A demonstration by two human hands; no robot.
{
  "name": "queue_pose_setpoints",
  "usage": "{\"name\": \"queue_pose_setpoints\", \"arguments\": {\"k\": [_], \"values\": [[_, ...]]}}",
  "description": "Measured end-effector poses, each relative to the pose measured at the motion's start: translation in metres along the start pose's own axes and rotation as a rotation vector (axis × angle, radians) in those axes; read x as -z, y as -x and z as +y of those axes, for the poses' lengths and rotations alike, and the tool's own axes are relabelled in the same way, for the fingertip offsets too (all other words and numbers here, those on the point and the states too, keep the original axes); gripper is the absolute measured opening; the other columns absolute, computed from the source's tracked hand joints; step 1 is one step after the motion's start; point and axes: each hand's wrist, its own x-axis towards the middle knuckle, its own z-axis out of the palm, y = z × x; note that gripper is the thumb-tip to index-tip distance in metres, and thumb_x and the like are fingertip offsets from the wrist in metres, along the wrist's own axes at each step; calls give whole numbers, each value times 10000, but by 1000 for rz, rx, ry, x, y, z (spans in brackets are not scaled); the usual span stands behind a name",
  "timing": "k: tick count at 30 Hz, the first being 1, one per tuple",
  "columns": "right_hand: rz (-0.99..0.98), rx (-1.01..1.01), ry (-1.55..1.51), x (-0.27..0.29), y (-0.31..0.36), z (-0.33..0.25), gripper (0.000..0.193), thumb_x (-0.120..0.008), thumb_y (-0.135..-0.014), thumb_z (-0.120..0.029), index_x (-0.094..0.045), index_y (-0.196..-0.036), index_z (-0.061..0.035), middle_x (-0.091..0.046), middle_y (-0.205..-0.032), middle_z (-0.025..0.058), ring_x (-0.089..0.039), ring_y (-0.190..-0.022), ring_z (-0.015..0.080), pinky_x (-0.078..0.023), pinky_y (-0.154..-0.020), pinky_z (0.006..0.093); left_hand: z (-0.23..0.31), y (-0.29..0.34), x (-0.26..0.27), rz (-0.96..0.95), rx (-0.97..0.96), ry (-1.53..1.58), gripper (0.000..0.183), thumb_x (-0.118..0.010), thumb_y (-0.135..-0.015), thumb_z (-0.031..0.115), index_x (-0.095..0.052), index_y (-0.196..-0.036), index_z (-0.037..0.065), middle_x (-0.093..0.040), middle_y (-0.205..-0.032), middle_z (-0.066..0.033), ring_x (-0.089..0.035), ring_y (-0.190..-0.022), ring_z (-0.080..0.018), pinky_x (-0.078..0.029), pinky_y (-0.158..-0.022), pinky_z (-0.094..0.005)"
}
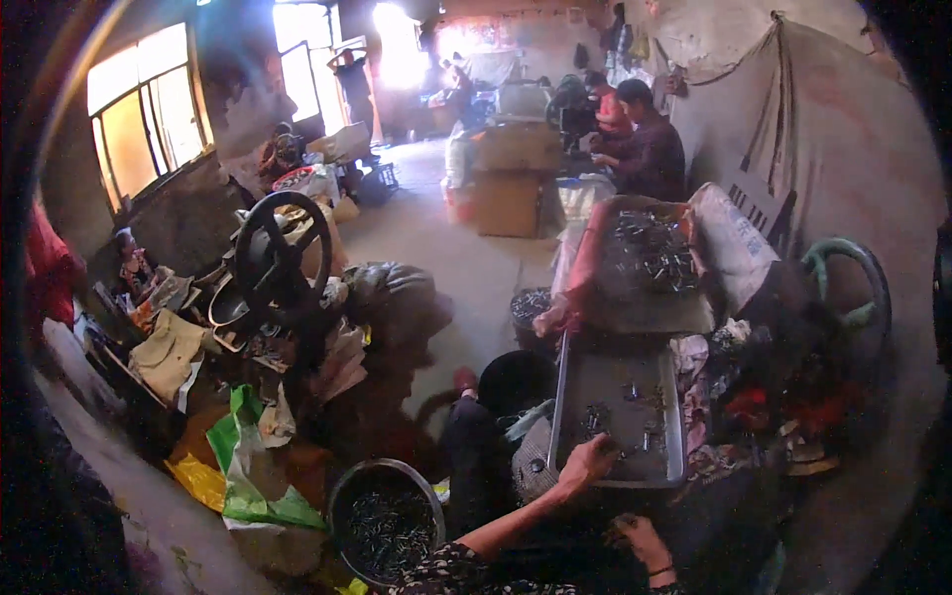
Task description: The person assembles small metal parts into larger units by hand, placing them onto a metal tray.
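Note:
My left hand (pixel 589 462) reaches over the near left edge of a shallow grey metal tray (pixel 619 485). Its fingers are curled down beside a cluster of small metal pieces (pixel 596 418); whatever they pinch is hidden. A few more shiny metal pieces (pixel 647 438) lie in the tray, too small to name. Below the tray's near edge, in shadow, is my right hand (pixel 640 538), with a dark band at the wrist. Its fingers are bent inward, and I cannot make out what is in them.
A round basin (pixel 339 496) of small dark metal pieces sits left of my left forearm. Beyond the tray is a cloth-lined bin (pixel 580 263) with more metal parts. A black handwheel (pixel 283 248) stands left, a green one (pixel 843 283) right. Other people (pixel 650 149) sit farther back.

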Motion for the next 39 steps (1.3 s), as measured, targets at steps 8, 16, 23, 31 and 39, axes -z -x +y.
{"name": "queue_pose_setpoints", "arguments": {"k": [8, 16, 23, 31, 39], "values": [[-176, -171, -311, -94, 10, -33, 199, -464, -808, -141, -518, -956, -20, -571, -830, 65, -553, -636, 160, -440, -541, 260, 2, -10, 19, -107, 345, 316, 392, -553, -735, 250, -479, -1027, 0, -577, -780, -112, -544, -681, -147, -436, -578, -266], [-189, -238, -414, -89, 7, -16, 202, -457, -808, -225, -529, -873, -48, -565, -695, 76, -541, -592, 168, -425, -490, 259, -9, -8, 22, 6, 267, 178, 354, -571, -725, 276, -536, -948, 4, -581, -800, -113, -545, -702, -151, -435, -623, -277], [-34, -182, -395, -76, 4, -17, 279, -410, -819, -300, -529, -859, -50, -530, -650, 72, -512, -550, 196, -416, -473, 303, -24, -23, 5, 14, 305, 369, 293, -569, -685, 222, -551, -854, -16, -561, -669, -99, -541, -607, -154, -434, -568, -288], [28, 26, 360, -61, -21, -57, 242, -431, -797, -203, -544, -915, -24, -539, -701, 100, -516, -708, 222, -418, -638, 339, -63, -29, -11, 113, 169, 248, 361, -605, -662, 250, -539, -884, -26, -567, -731, -163, -565, -650, -235, -449, -563, -332], [-747, -159, 269, -95, -40, -5, 282, -475, -803, -334, -580, -862, -79, -566, -723, 26, -512, -548, 110, -416, -465, 231, -9, -10, 25, 34, 407, 398, 299, -576, -713, 208, -534, -930, 6, -555, -694, -74, -528, -596, -137, -436, -536, -260]]}}
